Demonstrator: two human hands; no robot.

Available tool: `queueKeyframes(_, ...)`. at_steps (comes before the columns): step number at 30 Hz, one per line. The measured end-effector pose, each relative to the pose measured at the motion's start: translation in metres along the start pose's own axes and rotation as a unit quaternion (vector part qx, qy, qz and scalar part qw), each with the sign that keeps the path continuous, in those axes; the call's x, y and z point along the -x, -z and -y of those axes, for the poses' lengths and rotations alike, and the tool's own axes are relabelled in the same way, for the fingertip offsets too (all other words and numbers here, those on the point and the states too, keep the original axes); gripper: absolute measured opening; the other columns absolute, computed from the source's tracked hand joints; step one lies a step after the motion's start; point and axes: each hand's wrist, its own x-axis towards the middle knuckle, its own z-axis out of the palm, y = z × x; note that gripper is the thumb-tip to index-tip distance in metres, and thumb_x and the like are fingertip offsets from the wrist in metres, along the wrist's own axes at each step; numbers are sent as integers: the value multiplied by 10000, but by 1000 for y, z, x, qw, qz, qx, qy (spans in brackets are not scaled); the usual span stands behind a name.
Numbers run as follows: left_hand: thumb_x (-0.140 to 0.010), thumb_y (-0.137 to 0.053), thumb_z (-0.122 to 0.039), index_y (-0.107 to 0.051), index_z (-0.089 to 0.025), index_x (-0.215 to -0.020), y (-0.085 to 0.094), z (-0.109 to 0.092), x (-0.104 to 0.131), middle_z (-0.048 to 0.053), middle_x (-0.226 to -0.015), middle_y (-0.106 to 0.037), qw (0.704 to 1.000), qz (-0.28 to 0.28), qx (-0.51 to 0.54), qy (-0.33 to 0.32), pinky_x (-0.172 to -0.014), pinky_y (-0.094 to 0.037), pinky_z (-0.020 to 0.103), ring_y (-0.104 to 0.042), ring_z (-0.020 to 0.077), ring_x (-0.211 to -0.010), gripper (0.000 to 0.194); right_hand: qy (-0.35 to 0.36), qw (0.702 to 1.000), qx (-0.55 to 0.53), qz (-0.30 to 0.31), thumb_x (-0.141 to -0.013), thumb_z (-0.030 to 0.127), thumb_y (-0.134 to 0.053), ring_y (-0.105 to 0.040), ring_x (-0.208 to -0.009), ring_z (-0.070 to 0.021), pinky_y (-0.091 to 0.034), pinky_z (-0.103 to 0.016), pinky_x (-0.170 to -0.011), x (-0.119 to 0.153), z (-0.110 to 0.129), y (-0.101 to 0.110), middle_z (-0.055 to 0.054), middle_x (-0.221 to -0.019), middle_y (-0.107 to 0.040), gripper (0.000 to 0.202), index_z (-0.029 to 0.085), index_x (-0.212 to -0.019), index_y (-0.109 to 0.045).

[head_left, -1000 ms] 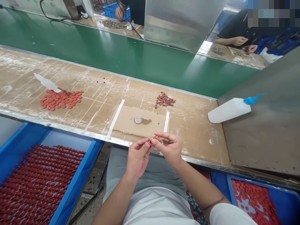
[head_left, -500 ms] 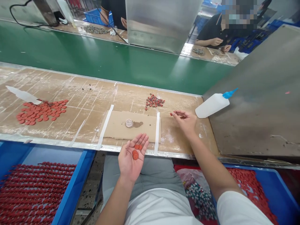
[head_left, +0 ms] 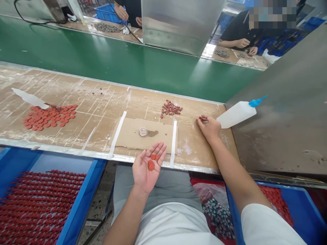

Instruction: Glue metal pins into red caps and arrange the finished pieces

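Note:
My left hand (head_left: pixel 146 170) is palm up over the table's front edge, its fingers stretched out, carrying a few flat red discs (head_left: pixel 151 165) on the palm and finger bases. My right hand (head_left: pixel 209 127) rests low at the right of the table, fingertips pinched around a small dark-red piece (head_left: pixel 200 118), mostly covered by the fingers. Between the hands and farther back lies a pile of small red-and-black pieces (head_left: pixel 171 108). A small clear round pot (head_left: pixel 143 132) stands on a taped cardboard sheet (head_left: pixel 130 136), beside a wet-looking stain.
A white bottle with a blue nozzle (head_left: pixel 238 114) leans right of my right hand, near a metal panel (head_left: pixel 281 112). Red discs (head_left: pixel 48 117) and a white strip (head_left: pixel 29 98) lie left. Blue trays (head_left: pixel 84 190) flank my lap. Co-workers sit beyond the green belt (head_left: pixel 114 64).
My right hand has moved slightly right and lower onto the table, its piece now more hidden. The left hand remains palm up with the discs. The whole view has shifted a little.

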Motion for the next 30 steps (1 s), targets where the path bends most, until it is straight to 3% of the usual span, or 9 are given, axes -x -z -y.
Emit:
queueKeyframes(5,-855,-463,-321,-660,-58,-1086,2,0,-1,204,-1290,-579,1000,21,0,-4,-1081,-388,411,-492,285,-1266,402,55,997,4,-60,-813,436,-583,-666,-948,-233,-499,-345,-831,7,13,15,-117,-1018,-720,380,151,-1047,-676)
queueKeyframes(7,-859,-454,-331,-656,-57,-1088,3,0,-1,202,-1292,-579,1000,25,1,-6,-1087,-378,406,-493,283,-1265,410,116,990,-25,-74,-838,420,-555,-660,-939,-212,-490,-329,-840,25,32,30,-111,-979,-725,331,174,-1011,-692)
queueKeyframes(9,-858,-454,-342,-654,-63,-1089,3,0,-1,196,-1292,-580,1000,23,-3,-15,-1091,-368,412,-496,284,-1262,414,158,979,-85,-93,-785,345,-660,-661,-845,-206,-491,-377,-857,55,61,46,-71,-940,-730,272,197,-1011,-681)
queueKeyframes(11,-853,-459,-352,-655,-72,-1086,2,1,-1,194,-1290,-583,999,19,-7,-27,-1093,-362,425,-500,286,-1258,414,188,966,-177,-10,-724,284,-736,-642,-734,-175,-517,-349,-757,93,94,60,-39,-888,-724,261,233,-975,-682)
queueKeyframes(15,-846,-465,-363,-654,-87,-1091,1,4,-1,193,-1290,-583,999,20,-13,-32,-1089,-361,437,-500,287,-1259,415,203,912,-316,166,-698,269,-774,-627,-816,-176,-521,-329,-752,157,150,64,-45,-912,-699,345,241,-1027,-671)
queueKeyframes(17,-847,-461,-373,-650,-86,-1100,3,6,-1,192,-1280,-589,999,21,-21,-26,-1089,-358,433,-504,286,-1254,427,182,904,-339,187,-728,295,-753,-612,-810,-166,-519,-313,-727,173,166,58,-45,-880,-670,286,240,-1001,-690)
queueKeyframes(22,-848,-453,-376,-665,-60,-1051,15,11,-2,188,-1166,-652,999,-1,-39,-36,-1084,-366,416,-546,292,-1203,431,187,894,-348,212,-812,315,-677,-590,-744,-117,-497,-237,-668,177,174,48,-31,-807,-627,132,219,-891,-722)
queueKeyframes(30,-822,-487,-353,-687,-87,-979,24,14,-4,151,-1050,-689,998,-19,-35,-43,-1048,-402,417,-601,269,-1115,367,335,902,-135,236,-924,311,-519,-574,-699,-107,-438,-229,-633,164,175,64,-31,-798,-653,204,192,-894,-683)
